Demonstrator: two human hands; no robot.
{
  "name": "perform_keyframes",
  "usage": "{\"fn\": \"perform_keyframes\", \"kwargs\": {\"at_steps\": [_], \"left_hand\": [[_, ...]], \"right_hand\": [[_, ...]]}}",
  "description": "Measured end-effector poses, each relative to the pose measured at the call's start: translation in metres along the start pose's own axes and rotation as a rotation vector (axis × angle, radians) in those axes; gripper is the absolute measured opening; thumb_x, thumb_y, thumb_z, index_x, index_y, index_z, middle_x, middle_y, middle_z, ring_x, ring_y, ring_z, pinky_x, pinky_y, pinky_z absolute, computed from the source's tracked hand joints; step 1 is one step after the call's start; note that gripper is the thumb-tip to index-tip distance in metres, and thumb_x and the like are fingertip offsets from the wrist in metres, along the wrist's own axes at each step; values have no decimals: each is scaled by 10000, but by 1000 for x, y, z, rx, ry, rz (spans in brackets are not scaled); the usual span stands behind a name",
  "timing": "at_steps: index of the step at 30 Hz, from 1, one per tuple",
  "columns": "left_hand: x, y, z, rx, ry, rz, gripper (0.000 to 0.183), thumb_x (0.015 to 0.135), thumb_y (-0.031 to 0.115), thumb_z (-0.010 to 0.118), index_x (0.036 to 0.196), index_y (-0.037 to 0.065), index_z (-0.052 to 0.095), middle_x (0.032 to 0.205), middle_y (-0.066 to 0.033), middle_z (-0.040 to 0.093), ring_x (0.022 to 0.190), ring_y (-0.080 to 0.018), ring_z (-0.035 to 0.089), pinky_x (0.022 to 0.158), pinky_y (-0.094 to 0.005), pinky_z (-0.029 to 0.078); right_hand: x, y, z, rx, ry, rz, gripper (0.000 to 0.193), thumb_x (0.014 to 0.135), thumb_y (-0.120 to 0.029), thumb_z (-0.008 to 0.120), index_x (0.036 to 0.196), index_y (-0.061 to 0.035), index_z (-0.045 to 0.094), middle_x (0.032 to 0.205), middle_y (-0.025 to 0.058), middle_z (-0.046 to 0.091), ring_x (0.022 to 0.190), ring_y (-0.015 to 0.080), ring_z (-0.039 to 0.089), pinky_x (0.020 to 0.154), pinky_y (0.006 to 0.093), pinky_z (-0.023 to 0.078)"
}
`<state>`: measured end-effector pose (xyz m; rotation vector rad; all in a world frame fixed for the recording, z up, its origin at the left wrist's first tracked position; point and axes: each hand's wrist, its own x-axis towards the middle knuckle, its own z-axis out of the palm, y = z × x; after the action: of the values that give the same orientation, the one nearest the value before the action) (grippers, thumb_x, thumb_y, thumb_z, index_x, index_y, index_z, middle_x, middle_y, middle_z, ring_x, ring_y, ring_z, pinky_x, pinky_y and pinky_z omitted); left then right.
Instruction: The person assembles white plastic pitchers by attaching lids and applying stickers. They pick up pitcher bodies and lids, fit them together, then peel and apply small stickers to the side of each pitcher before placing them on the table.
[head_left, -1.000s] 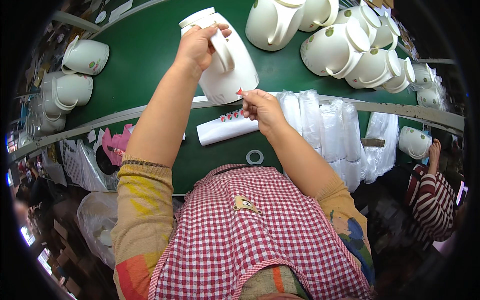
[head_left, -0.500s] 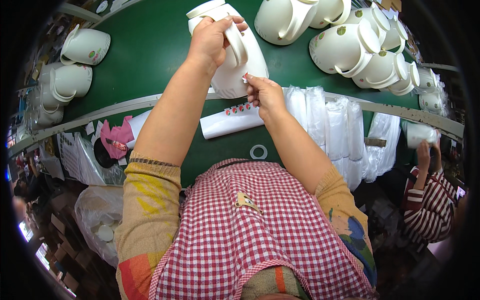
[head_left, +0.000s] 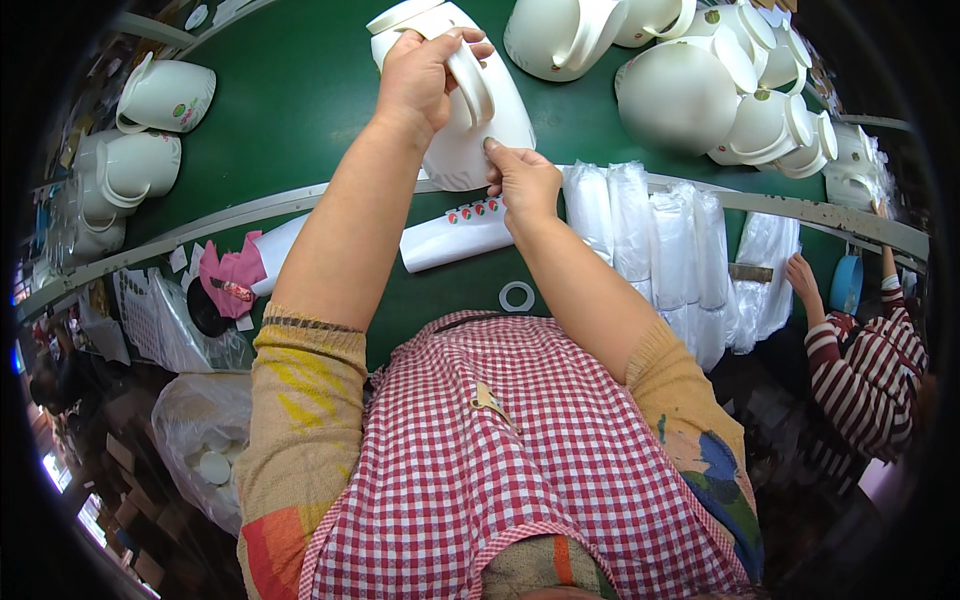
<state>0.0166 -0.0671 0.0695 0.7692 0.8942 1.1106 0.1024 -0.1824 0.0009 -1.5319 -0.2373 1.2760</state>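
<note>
My left hand [head_left: 418, 80] is closed round the handle of a white jug [head_left: 505, 110], which is tilted over the green work surface with its lid toward the far side. My right hand [head_left: 525, 180] has its fingers curled together, the thumb tip against the lower body of the jug. Whatever lies under that thumb is hidden. Below the right hand, a white backing sheet [head_left: 440, 247] carries a row of small round red and green stickers along its upper edge.
More white jugs [head_left: 575, 35] crowd the far right, others [head_left: 165, 95] the left. Clear plastic bags [head_left: 630, 215] hang over the metal rail [head_left: 760, 203]. A grey ring [head_left: 517, 297] and pink cloth [head_left: 233, 268] lie nearer. At right, a striped-sleeved person [head_left: 865, 370] reaches toward the bags.
The red sticker at my right fingertips is now out of sight, and that hand has shifted slightly up and left. The person at right no longer holds up a white object and reaches out.
</note>
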Motion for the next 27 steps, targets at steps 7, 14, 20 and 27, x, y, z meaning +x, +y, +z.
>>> {"fn": "perform_keyframes", "kwargs": {"at_steps": [7, 14, 20, 27], "left_hand": [[-6, -3, -1, 16, -31, -3, 221, 878, 9, 430, 1091, -47, 417, 1033, -192, 600, 916, -274, 624, 835, -374, 523], [0, -1, -5, 35, -44, 6, 228, 882, 14, 433, 1097, -63, 427, 1035, -189, 601, 915, -274, 625, 840, -380, 523], [9, 4, -16, 3, -20, 9, 184, 880, 15, 433, 1052, -51, 440, 990, -193, 612, 877, -266, 638, 810, -370, 535], [16, 2, -12, -13, -34, -3, 177, 884, 27, 452, 1038, -58, 447, 958, -186, 611, 863, -272, 635, 801, -388, 533]], "right_hand": [[-1, 1, -6, -162, -16, -54, 320, 735, -245, 751, 607, -21, 561, 511, 27, 516, 401, 88, 437, 376, 228, 342], [17, 22, -40, -481, -24, -142, 386, 702, -342, 765, 611, -25, 564, 514, 24, 503, 419, 100, 444, 394, 242, 346], [18, 2, -39, -671, 136, -545, 778, 635, -449, 761, 1191, 1, 456, 1310, 200, 398, 1166, 308, 423, 938, 373, 375], [53, 15, -10, -619, 13, -630, 884, 667, -474, 735, 1309, 18, 377, 1333, 214, 369, 1257, 359, 306, 1045, 417, 266]]}}
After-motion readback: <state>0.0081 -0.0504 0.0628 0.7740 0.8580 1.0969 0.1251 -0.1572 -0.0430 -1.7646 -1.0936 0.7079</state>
